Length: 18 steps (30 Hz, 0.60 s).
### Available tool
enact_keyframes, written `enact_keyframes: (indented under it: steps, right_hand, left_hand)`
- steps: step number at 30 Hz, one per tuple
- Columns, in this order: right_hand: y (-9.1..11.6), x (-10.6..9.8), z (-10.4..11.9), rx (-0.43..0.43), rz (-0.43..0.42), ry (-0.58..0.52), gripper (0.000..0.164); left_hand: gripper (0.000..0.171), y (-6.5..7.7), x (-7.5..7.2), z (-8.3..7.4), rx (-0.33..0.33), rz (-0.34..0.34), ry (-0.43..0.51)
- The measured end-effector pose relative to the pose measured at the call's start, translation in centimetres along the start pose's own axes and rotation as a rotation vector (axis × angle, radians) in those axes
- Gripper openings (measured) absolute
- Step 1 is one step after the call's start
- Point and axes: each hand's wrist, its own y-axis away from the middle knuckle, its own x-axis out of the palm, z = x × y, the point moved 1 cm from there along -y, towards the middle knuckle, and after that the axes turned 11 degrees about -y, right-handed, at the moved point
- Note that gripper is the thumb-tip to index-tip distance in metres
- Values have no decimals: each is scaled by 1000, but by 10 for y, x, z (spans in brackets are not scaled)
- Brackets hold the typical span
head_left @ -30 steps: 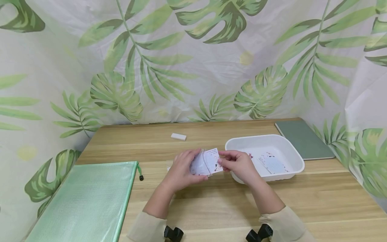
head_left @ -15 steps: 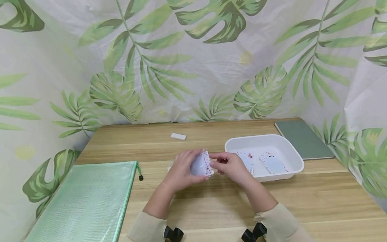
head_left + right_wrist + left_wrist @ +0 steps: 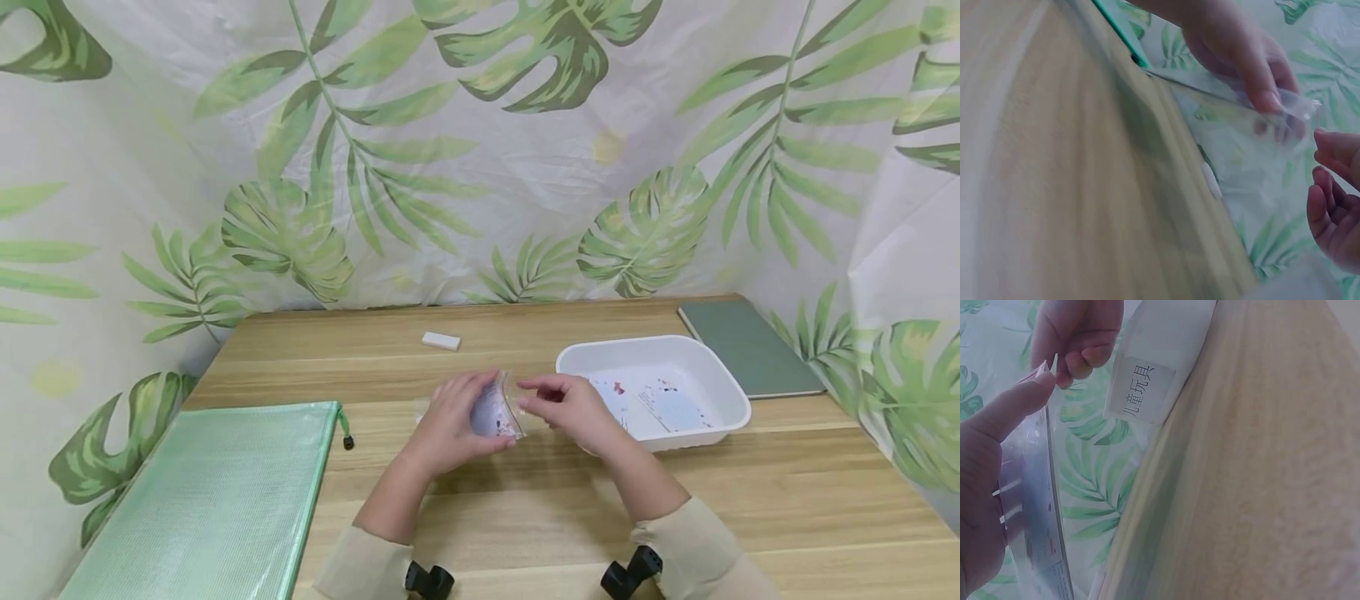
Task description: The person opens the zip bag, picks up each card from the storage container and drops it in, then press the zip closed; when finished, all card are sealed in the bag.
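My left hand (image 3: pixel 444 423) grips a clear zip bag (image 3: pixel 519 407) between thumb and fingers, its mouth facing right. Inside lies a printed card (image 3: pixel 489 410) with a pale blue middle. In the left wrist view, the thumb presses on the bag's (image 3: pixel 1032 487) side near its mouth. My right hand (image 3: pixel 579 412) hovers by that mouth, fingers loosely bent. The right wrist view shows a small gap between the right hand's fingertips (image 3: pixel 1322 139) and the bag's (image 3: pixel 1229 107) edge. The left fingers partly hide the card and the bag's far end.
A white plastic tray (image 3: pixel 738 417) stands at the right with printed cards (image 3: pixel 678 410) in it. Behind it lies a grey-green notebook (image 3: pixel 753 350). A small white block (image 3: pixel 441 341) sits farther back. The green mesh zip pouch (image 3: pixel 202 500) covers the table's left side.
The card in my right hand has gone leftward into the bag, and the fingers have come off it. My left hand has stayed nearly still around the bag.
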Motion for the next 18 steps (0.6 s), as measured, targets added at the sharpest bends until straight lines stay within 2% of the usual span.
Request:
enact_keyframes:
  steps: [4,7,11,18]
  right_hand:
    - [-7,-29,-2,14,-37,29,35]
    - [-16,-53,-9,59,-56,152,35]
    - [-28,-81,-24,144,-38,326,38]
    - [-37,-106,-48,312,14,462,50]
  left_hand:
    - [89,0,-1,0,-10,0,14]
    - [89,-1,0,1,-15,7,21]
    - [90,-1,0,1,-22,12,32]
    - [91,-1,1,2,-36,23,38]
